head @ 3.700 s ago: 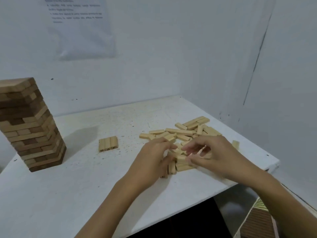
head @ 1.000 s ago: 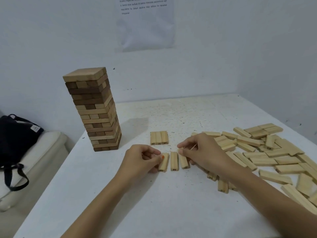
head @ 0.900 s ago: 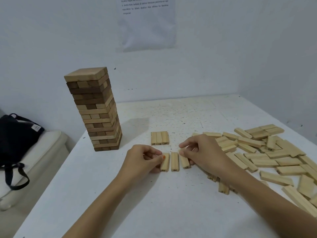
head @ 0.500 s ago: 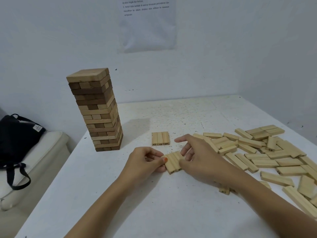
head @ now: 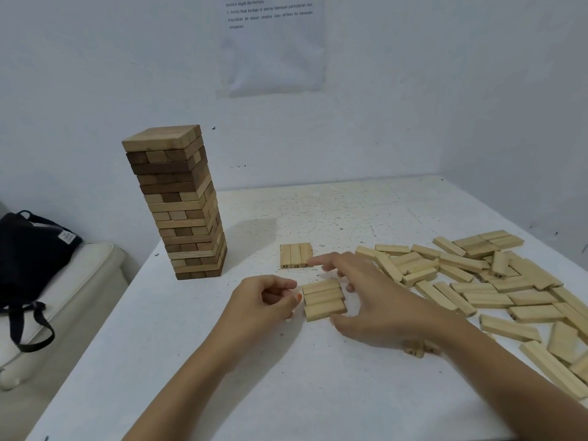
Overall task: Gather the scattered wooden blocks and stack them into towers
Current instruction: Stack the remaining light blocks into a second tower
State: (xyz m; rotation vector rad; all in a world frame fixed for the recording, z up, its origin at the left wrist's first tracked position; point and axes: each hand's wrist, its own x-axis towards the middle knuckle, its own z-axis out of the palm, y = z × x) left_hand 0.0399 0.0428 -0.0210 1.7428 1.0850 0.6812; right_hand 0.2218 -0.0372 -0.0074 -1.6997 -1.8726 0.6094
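Note:
Three pale wooden blocks [head: 323, 299] lie side by side as one flat row on the white table [head: 318, 393], long sides across my view. My left hand [head: 264, 302] has its fingers curled, with the thumb tip against the row's left end. My right hand [head: 369, 297] is spread over the row's right end, thumb by the near block, index finger stretched toward another flat row of three blocks [head: 296, 255] just behind. A tall finished tower [head: 178, 205] of darker blocks stands at the left. The scattered blocks [head: 496, 281] cover the table's right side.
The table's left edge runs close beside the tower, with a black bag [head: 28, 246] on a white seat [head: 63, 297] below it. A wall with a printed sheet [head: 272, 46] closes the back. A few blocks [head: 416, 350] lie under my right forearm.
The three separate blocks between my hands have been pushed together into one row and turned crosswise. My right hand has opened out over them.

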